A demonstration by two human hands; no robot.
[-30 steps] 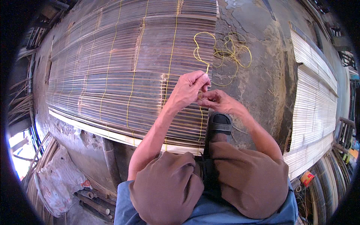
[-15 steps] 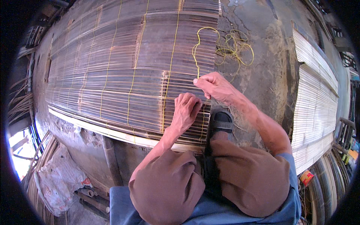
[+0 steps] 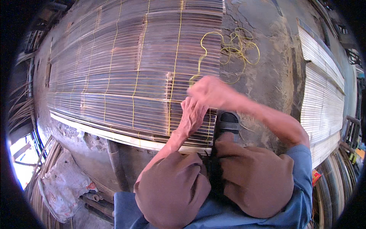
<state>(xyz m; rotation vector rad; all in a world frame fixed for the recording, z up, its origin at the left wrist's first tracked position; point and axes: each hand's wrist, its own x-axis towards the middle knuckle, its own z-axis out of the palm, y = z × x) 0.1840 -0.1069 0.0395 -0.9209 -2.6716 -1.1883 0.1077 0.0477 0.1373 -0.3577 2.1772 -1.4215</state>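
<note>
My right grip (image 3: 209, 92), blurred in head view, seems closed on yellow cord (image 3: 199, 64) near the slatted mat's (image 3: 156, 70) right edge; left grip (image 3: 193, 114) partly hidden, closure I cannot tell; slats best kept flat, cord snag-free.

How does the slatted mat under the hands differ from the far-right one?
The left slatted mat shows grey floor through its gaps; the right slatted mat looks paler and denser. The left hand and right hand are over the left mat; the right mat lies untouched. Both share a slatted build.
</note>
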